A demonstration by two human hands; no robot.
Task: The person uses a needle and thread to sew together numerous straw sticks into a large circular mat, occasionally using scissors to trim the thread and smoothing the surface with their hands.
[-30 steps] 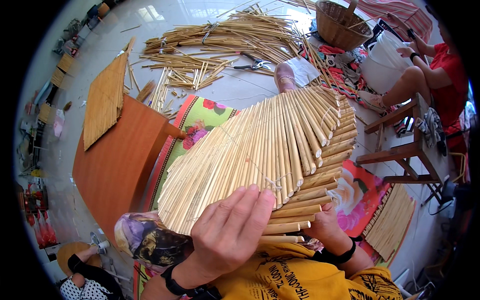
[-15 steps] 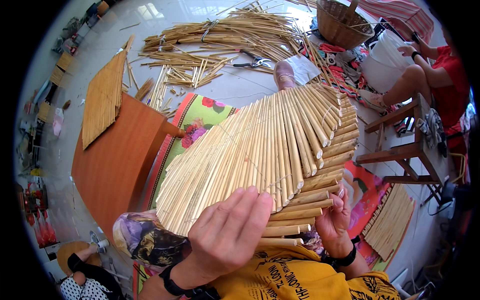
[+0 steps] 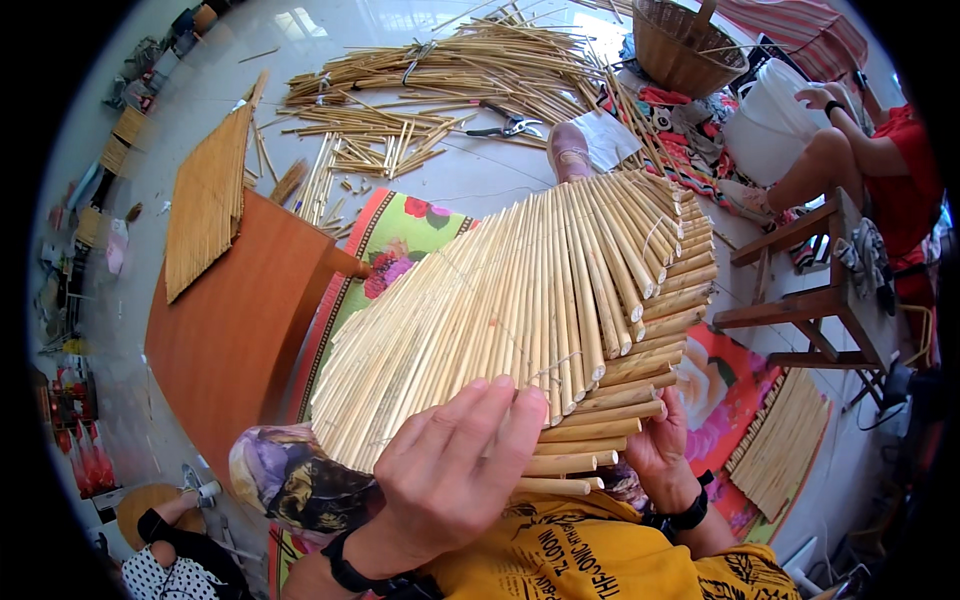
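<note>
A mat of pale reed stalks (image 3: 470, 300) bound with thin cord lies across my lap. It is folded, with a second layer of stalk ends showing along its right side. My left hand (image 3: 455, 465) is on the mat's near part, palm down, fingers pressed together on the stalks and thumb hidden. Beside the near right stalk ends, my right hand (image 3: 662, 452) has its fingers curled at the lower layer's edge. Part of that hand is behind the stalks.
Beyond the mat are a reed bundle (image 3: 450, 75), loose cut stalks and pruning shears (image 3: 507, 124). A brown wooden board (image 3: 235, 320) bearing another mat (image 3: 205, 200) stands left. At right are a wooden stool (image 3: 800, 300), a white bucket (image 3: 765, 125) and a person in red (image 3: 895, 170).
My right hand has shifted slightly down and left, and its fingertips show less past the stalk ends. My left hand and the mat have hardly moved.
</note>
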